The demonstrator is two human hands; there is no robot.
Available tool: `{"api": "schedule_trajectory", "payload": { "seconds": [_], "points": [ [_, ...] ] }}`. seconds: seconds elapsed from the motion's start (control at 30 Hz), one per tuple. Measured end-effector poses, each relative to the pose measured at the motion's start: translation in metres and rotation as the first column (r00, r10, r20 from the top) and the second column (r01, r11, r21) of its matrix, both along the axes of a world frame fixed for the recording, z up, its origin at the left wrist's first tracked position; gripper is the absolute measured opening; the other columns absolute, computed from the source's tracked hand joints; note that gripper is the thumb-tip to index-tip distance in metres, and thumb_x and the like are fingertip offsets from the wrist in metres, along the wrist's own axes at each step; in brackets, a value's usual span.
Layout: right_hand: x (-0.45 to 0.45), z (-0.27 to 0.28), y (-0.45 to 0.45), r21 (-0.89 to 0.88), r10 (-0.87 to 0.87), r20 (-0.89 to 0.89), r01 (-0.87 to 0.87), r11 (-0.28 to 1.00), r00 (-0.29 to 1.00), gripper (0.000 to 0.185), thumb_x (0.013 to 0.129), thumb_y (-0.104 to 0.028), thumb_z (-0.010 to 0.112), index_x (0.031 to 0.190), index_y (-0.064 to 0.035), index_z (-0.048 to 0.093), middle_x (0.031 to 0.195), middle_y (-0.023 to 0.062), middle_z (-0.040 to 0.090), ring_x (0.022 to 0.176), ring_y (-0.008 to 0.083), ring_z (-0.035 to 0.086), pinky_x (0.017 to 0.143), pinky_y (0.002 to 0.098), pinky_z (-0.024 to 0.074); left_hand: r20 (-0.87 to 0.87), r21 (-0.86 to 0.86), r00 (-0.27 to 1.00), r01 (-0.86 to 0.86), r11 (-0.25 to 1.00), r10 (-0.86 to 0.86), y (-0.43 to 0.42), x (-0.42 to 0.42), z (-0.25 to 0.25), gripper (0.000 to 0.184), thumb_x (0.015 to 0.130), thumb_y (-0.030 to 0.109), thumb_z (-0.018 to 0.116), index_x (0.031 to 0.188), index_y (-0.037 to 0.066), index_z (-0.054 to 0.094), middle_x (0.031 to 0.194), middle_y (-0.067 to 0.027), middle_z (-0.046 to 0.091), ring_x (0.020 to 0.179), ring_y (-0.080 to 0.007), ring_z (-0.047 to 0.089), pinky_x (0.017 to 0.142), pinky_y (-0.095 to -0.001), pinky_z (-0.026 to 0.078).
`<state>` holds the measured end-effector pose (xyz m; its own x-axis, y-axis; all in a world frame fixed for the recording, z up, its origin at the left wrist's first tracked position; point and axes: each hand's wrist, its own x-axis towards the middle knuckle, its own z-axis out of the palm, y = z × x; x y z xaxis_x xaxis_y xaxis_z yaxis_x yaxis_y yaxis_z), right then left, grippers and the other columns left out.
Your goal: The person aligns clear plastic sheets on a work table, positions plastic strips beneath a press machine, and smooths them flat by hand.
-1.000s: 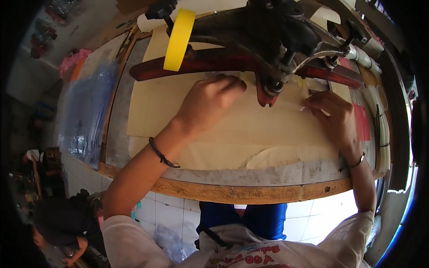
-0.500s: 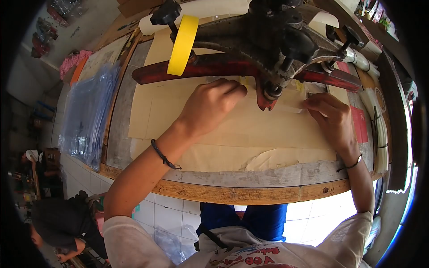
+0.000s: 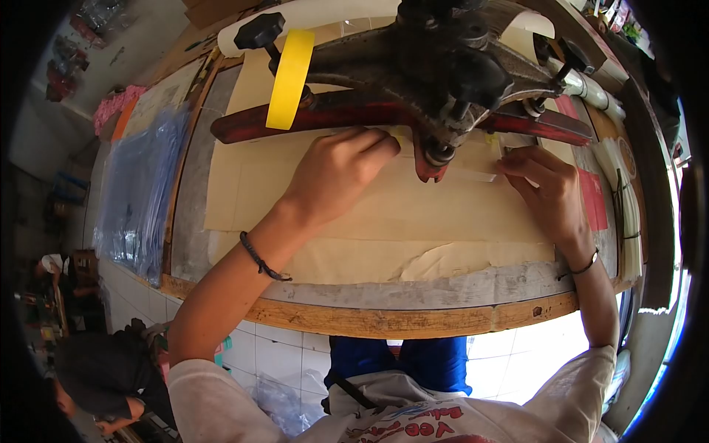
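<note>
Brown paper sheets [image 3: 369, 214] cover the middle of the worktable. My left hand [image 3: 343, 170] rests on them near the red bar [image 3: 251, 124] of a dark metal clamp frame [image 3: 384, 59], its fingers pinched together; what they hold is hidden. My right hand [image 3: 545, 188] is right of the frame's red hooked tip, thumb and fingers closed at the edge of a clear plastic strip [image 3: 480, 176] lying on the paper. A roll of yellow tape [image 3: 289, 80] hangs on the frame's left arm.
Clear bluish plastic sheets [image 3: 140, 192] lie at the left. Red pieces [image 3: 592, 199] and bundled pale strips [image 3: 628, 214] are at the right. The wooden table edge [image 3: 384, 319] runs before me. A person in dark clothes [image 3: 111, 373] is at the lower left.
The camera view has shifted slightly, moving the frame and table a little to the left. Both hands stay at nearly the same spots on the paper.
</note>
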<state>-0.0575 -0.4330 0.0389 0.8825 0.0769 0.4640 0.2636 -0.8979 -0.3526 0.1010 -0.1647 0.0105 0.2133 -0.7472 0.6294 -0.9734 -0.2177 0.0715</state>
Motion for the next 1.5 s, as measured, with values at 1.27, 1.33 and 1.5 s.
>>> {"api": "schedule_trajectory", "payload": {
  "seconds": [1.27,1.33,1.5],
  "points": [
    [0.008,-0.01,-0.004,0.029,-0.068,0.016,0.067,0.997,0.998,0.011,0.085,-0.005,0.068,0.096,-0.0029,0.069,0.094,0.0135,0.069,0.085,0.0321,0.067,0.076,0.0401,0.0544,0.011,-0.004,1.0,-0.017,1.0,0.017,0.0,0.001,-0.001,0.019,0.074,-0.001,0.063,0.093,0.004,0.065,0.093,-0.0087,0.069,0.085,-0.026,0.07,0.07,-0.0352,0.059],
    [0.008,-0.011,-0.003,0.035,-0.062,0.035,0.06,0.998,0.998,0.011,0.085,-0.006,0.069,0.096,-0.0031,0.069,0.093,0.0131,0.069,0.084,0.0318,0.067,0.075,0.0399,0.0542,0.009,-0.001,1.0,-0.017,1.0,0.017,-0.001,0.0,0.0,0.019,0.074,0.0,0.063,0.092,0.004,0.064,0.094,-0.0086,0.069,0.084,-0.026,0.069,0.07,-0.0354,0.059],
    [0.01,-0.013,-0.004,0.034,-0.062,0.032,0.061,0.998,0.998,0.011,0.084,-0.006,0.07,0.095,-0.0033,0.069,0.091,0.0124,0.069,0.084,0.0311,0.067,0.074,0.0392,0.054,-0.015,0.002,1.0,-0.008,1.0,0.008,-0.001,0.0,0.001,0.017,0.075,0.002,0.063,0.092,0.005,0.063,0.093,-0.0078,0.067,0.083,-0.0255,0.069,0.07,-0.0357,0.058]
  ]
}}
